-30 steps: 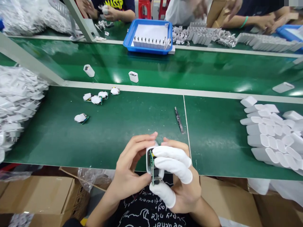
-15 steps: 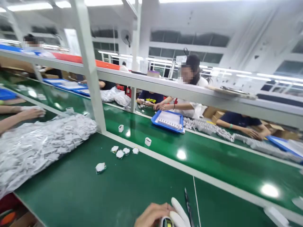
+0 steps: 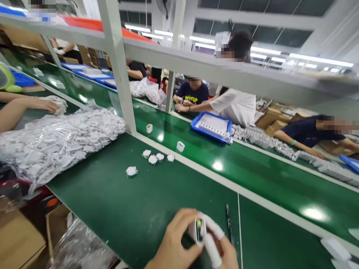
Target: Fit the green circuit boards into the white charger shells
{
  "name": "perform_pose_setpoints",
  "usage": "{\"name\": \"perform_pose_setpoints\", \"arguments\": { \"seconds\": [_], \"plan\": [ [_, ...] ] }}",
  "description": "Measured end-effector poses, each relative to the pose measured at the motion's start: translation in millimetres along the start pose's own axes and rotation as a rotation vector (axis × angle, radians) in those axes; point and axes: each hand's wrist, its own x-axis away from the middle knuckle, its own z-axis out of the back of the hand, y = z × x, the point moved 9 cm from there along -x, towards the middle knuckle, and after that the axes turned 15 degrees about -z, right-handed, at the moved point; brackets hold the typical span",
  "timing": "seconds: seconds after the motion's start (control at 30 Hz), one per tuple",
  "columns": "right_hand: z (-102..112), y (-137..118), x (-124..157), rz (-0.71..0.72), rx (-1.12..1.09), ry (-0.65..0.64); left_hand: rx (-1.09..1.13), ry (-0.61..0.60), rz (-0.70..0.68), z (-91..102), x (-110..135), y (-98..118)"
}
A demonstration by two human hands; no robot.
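Low in the head view, my left hand (image 3: 175, 239) is closed around a small white plastic housing (image 3: 192, 231). The housing's open end faces up and right, showing a green edge and a yellow part inside. My right hand (image 3: 224, 248), with white covers on its thumb and a finger, pinches the same housing from the right. Just beyond my right hand, a slim black tool like tweezers (image 3: 229, 222) lies on the green tabletop (image 3: 134, 207). Several small white-topped circuit pieces (image 3: 153, 160) lie farther up the table.
A clear bag of white parts (image 3: 70, 138) covers the table's left. Beyond a pale rail runs a green conveyor (image 3: 252, 168) carrying two white housings (image 3: 180, 146). A metal post (image 3: 116, 67) rises at its edge. Co-workers and a blue tray (image 3: 193, 125) are across.
The view has tilted down, so more of both hands and the housing shows. The housing has turned in my hands. Across the belt, a co-worker at right has leaned and reached rightward.
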Motion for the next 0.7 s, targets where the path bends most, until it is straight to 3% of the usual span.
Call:
{"name": "perform_pose_setpoints", "arguments": {
  "seconds": [0.1,0.2,0.43,0.7],
  "plan": [
    [6,-4,1,-0.131,-0.009,0.023,-0.083,-0.038,-0.012,19.7,-24,2],
    [13,-16,2,-0.148,-0.050,0.028,-0.072,-0.102,-0.072,24.0,-35,11],
    [16,-31,21,-0.039,-0.001,0.067,-0.130,-0.171,-0.193,26.6,-32,37],
    [8,-34,29,-0.060,0.106,0.079,-0.206,-0.193,-0.296,20.9,-31,55]
  ]
}}
